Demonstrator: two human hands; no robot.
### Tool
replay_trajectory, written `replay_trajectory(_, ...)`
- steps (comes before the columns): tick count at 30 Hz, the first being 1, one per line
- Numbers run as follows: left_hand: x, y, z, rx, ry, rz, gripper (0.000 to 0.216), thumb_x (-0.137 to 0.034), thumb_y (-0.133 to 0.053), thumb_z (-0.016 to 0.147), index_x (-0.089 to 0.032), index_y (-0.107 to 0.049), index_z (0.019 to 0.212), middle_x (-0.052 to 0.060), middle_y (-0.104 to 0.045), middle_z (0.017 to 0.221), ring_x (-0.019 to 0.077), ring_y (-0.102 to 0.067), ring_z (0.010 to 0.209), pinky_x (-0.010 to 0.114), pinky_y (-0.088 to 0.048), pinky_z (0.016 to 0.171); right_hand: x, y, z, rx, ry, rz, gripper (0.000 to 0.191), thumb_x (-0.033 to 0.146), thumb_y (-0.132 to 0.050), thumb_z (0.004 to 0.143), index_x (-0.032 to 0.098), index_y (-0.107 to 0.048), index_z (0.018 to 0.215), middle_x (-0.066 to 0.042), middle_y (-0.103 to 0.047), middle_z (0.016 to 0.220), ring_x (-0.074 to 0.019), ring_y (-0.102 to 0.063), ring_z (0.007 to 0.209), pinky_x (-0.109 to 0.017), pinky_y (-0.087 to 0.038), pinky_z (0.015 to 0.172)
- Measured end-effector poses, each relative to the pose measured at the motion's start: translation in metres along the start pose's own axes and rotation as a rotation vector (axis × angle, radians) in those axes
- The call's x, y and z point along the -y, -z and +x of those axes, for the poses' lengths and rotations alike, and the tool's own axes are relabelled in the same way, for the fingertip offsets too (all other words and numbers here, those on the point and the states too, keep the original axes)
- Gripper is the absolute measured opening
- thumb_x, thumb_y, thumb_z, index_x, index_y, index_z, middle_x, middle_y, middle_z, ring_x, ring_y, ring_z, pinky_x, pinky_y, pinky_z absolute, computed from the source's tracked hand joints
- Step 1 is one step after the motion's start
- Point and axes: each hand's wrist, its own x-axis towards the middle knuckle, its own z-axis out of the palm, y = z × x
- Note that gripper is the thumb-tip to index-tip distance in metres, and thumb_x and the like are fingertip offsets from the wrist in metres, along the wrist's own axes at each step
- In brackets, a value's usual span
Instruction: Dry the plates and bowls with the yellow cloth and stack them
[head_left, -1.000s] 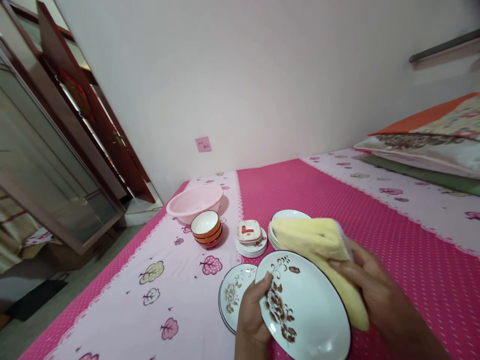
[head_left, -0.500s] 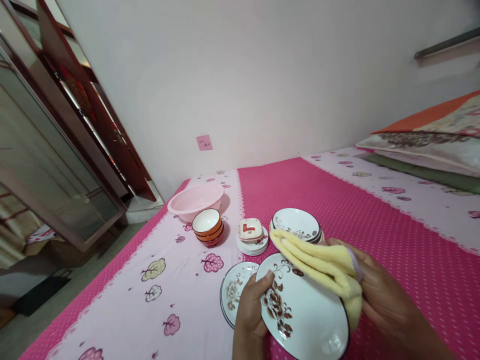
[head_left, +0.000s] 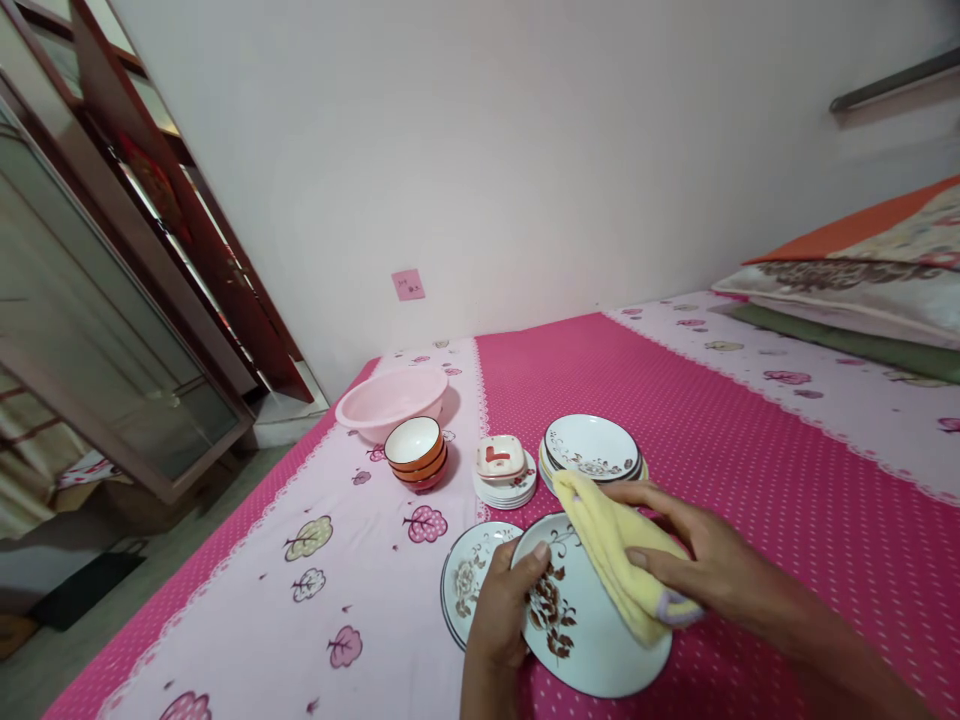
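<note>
Obs., head view.

1. L hand (head_left: 501, 610): closed on near-left rim of plate (head_left: 592, 650), thumb on top face, fingers hidden beneath. Grip at the rim leaves the face bare and props the plate at a slight tilt, far edge low over the sheet (head_left: 675, 400).
2. R hand (head_left: 697, 565): fingers long, loosely curved over cloth (head_left: 611, 540), thumb on it too; cloth pressed onto plate's far-right part. Whether any finger tucks under: can't tell. Cloth is folded thick, so it pads btwn palm and plate.
3. 2nd plate (head_left: 466, 585) lies flat on sheet, just L of held plate and partly under it.
4. Beyond, in a row within reach: plate stack (head_left: 592, 445), small dish stack (head_left: 504, 480) w/ square dish on top, nested bowls (head_left: 414, 455), pink basin (head_left: 390, 400) furthest. Like sorted w/ like.
5. Surface: bed, soft, pink dotted sheet w/ pale tree-print band at L.
6. Room: plain wall (head_left: 487, 150) w/ small pink note (head_left: 408, 285); pillows (head_left: 862, 280) at R; door (head_left: 187, 250) open at L, floor below.
</note>
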Motion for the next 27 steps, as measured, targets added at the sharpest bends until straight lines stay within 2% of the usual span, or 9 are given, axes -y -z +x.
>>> replay_trajectory(2, 0.002, 0.003, 0.001, 0.004, -0.015, 0.069, 0.044, -0.042, -0.09, 0.07, -0.012, -0.075, 0.099, 0.012, -0.082, 0.089, 0.0293, -0.077, 0.082, 0.041, -0.058, 0.083, 0.003, -0.001, -0.002, 0.032, -0.029, -0.072, 0.059, 0.033, -0.069, 0.077, 0.024, -0.067, 0.135, -0.011, -0.073, 0.126, -0.0348, -0.069, 0.111, -0.044, -0.057, 0.091)
replay_trajectory(5, 0.003, 0.005, 0.001, -0.025, -0.006, 0.138, 0.05, -0.046, -0.092, 0.067, -0.013, -0.075, 0.102, 0.012, -0.082, 0.09, 0.0286, -0.076, 0.082, 0.038, -0.058, 0.078, 0.014, 0.0, -0.007, 0.117, -0.003, -0.074, 0.062, 0.031, -0.061, 0.081, 0.023, -0.063, 0.143, -0.011, -0.073, 0.129, -0.0333, -0.07, 0.11, -0.042, -0.057, 0.091)
replay_trajectory(9, -0.001, 0.003, -0.003, 0.019, 0.005, 0.156, 0.048, -0.046, -0.091, 0.068, -0.013, -0.076, 0.099, 0.011, -0.082, 0.089, 0.0272, -0.076, 0.079, 0.037, -0.057, 0.077, 0.025, 0.001, -0.011, 0.142, -0.046, -0.026, 0.055, 0.048, -0.058, 0.092, 0.023, -0.065, 0.14, -0.01, -0.073, 0.129, -0.0351, -0.069, 0.113, -0.042, -0.057, 0.091)
replay_trajectory(11, -0.003, 0.002, -0.005, 0.074, 0.018, 0.165, 0.046, -0.046, -0.09, 0.069, -0.013, -0.077, 0.097, 0.01, -0.081, 0.084, 0.0258, -0.075, 0.075, 0.035, -0.056, 0.073, 0.027, -0.002, -0.011, 0.125, -0.064, -0.028, 0.058, 0.052, -0.068, 0.086, 0.023, -0.066, 0.136, -0.011, -0.073, 0.129, -0.0355, -0.068, 0.115, -0.042, -0.056, 0.093)
replay_trajectory(13, -0.004, 0.001, -0.006, 0.123, 0.052, 0.182, 0.044, -0.045, -0.09, 0.07, -0.012, -0.078, 0.097, 0.01, -0.081, 0.08, 0.0241, -0.074, 0.071, 0.033, -0.054, 0.071, 0.026, -0.007, -0.009, 0.136, -0.079, -0.051, 0.059, 0.047, -0.077, 0.078, 0.022, -0.066, 0.131, -0.01, -0.075, 0.124, -0.0341, -0.07, 0.11, -0.04, -0.056, 0.091)
replay_trajectory(17, -0.001, 0.004, -0.005, 0.121, 0.091, 0.224, 0.051, -0.046, -0.092, 0.067, -0.011, -0.078, 0.102, 0.01, -0.08, 0.08, 0.0227, -0.073, 0.07, 0.032, -0.053, 0.069, 0.02, -0.018, -0.007, 0.239, -0.136, 0.053, 0.049, 0.039, -0.077, 0.075, 0.02, -0.067, 0.118, -0.008, -0.078, 0.106, -0.0296, -0.072, 0.092, -0.036, -0.058, 0.076)
replay_trajectory(21, 0.001, 0.007, -0.003, 0.012, 0.083, 0.17, 0.052, -0.046, -0.096, 0.059, -0.012, -0.076, 0.093, 0.009, -0.08, 0.078, 0.0241, -0.073, 0.069, 0.034, -0.054, 0.068, 0.015, -0.022, -0.004, 0.254, -0.122, 0.16, 0.055, 0.039, -0.08, 0.076, 0.019, -0.064, 0.125, -0.008, -0.077, 0.11, -0.0286, -0.073, 0.092, -0.037, -0.06, 0.078)
replay_trajectory(24, -0.001, 0.006, -0.002, 0.058, 0.061, 0.12, 0.048, -0.045, -0.094, 0.064, -0.011, -0.076, 0.093, 0.012, -0.081, 0.079, 0.0261, -0.074, 0.07, 0.035, -0.055, 0.07, 0.014, -0.024, 0.0, 0.219, -0.119, 0.184, 0.067, 0.04, -0.084, 0.074, 0.018, -0.06, 0.133, -0.01, -0.077, 0.115, -0.0297, -0.074, 0.095, -0.038, -0.06, 0.081)
replay_trajectory(27, -0.004, 0.005, 0.0, 0.09, 0.032, 0.076, 0.046, -0.043, -0.091, 0.069, -0.009, -0.075, 0.095, 0.014, -0.081, 0.083, 0.0286, -0.077, 0.076, 0.037, -0.057, 0.076, 0.014, -0.027, 0.004, 0.18, -0.126, 0.242, 0.076, 0.048, -0.085, 0.073, 0.017, -0.059, 0.136, -0.011, -0.078, 0.111, -0.0308, -0.074, 0.095, -0.038, -0.061, 0.078)
